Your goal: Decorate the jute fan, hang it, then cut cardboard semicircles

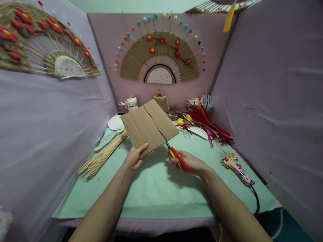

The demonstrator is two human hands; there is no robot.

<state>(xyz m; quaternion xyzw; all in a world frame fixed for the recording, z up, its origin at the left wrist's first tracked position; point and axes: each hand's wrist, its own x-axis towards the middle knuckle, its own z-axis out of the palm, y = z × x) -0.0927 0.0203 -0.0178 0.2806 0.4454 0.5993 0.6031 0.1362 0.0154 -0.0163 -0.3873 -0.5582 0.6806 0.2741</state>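
My left hand grips the near corner of a square brown cardboard sheet, thumb on top and fingers underneath. The sheet is held up above the table, tilted, with a dark slit or crease running in from its far edge. In my right hand is a pair of scissors with orange and yellow handles. Their blades lie at the sheet's right-hand near edge, pointing inward over the cardboard. Whether the blades are parted is hard to make out.
A bundle of thin sticks lies at left, beside a white disc. A patterned glue gun with a black cord rests at right. Red pipe cleaners and a twine spool stand behind. A decorated fan hangs on the back wall.
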